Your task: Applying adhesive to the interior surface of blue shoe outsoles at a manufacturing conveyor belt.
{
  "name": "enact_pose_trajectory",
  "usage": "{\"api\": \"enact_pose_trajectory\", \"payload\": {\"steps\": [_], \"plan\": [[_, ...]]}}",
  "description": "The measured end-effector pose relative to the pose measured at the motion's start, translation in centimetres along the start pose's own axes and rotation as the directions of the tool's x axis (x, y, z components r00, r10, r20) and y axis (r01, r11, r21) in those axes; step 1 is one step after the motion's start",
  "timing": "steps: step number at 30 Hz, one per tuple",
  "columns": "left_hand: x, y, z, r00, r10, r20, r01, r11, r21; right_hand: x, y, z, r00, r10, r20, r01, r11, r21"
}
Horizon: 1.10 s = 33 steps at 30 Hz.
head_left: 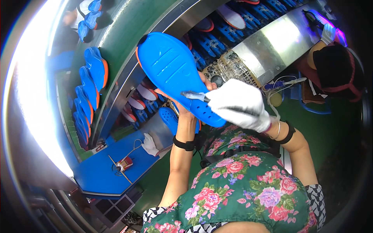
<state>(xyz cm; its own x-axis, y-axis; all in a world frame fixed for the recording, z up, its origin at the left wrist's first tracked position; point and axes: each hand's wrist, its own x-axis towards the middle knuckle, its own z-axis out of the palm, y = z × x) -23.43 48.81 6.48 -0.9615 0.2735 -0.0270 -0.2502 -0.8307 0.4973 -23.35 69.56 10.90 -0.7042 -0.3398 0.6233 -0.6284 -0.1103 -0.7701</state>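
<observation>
A large glossy blue shoe sole (167,62) with an orange edge is tilted up in front of me, with small holes towards its near end. Bare, my left hand (179,105) grips it from beneath and around its narrow middle, the palm mostly hidden. In a white glove, my right hand (241,106) closes around a small brush (194,95), its grey tip against the blue surface near the middle. Most of the brush's handle is hidden in the glove. Below the held sole, another blue sole with holes (168,119) shows partly behind my left wrist.
Several blue soles with orange edges (96,68) lie along a green belt (120,23) at left. Racks of shoe parts (231,17) run behind. A blue table (97,171) carries a white glove (149,145) and a red spool (124,164). At right sits a co-worker (336,64).
</observation>
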Motion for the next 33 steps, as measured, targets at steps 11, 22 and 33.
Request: {"api": "enact_pose_trajectory", "payload": {"steps": [11,22,33], "plan": [[1.2,0.4,-0.5,1.0,-0.027,-0.002,0.027,0.996,-0.085,-1.5,0.1,0.5,0.987,-0.16,0.017,0.16,0.968,-0.195],[1.8,1.8,-2.3,0.996,-0.042,-0.08,0.041,0.999,-0.012,-2.7,-0.5,1.0,0.996,-0.081,0.041,0.085,0.991,-0.102],[3.8,4.7,-0.7,0.949,-0.306,-0.078,0.315,0.934,0.171,-3.0,0.6,0.5,0.956,-0.078,0.281,0.089,0.996,-0.026]]}}
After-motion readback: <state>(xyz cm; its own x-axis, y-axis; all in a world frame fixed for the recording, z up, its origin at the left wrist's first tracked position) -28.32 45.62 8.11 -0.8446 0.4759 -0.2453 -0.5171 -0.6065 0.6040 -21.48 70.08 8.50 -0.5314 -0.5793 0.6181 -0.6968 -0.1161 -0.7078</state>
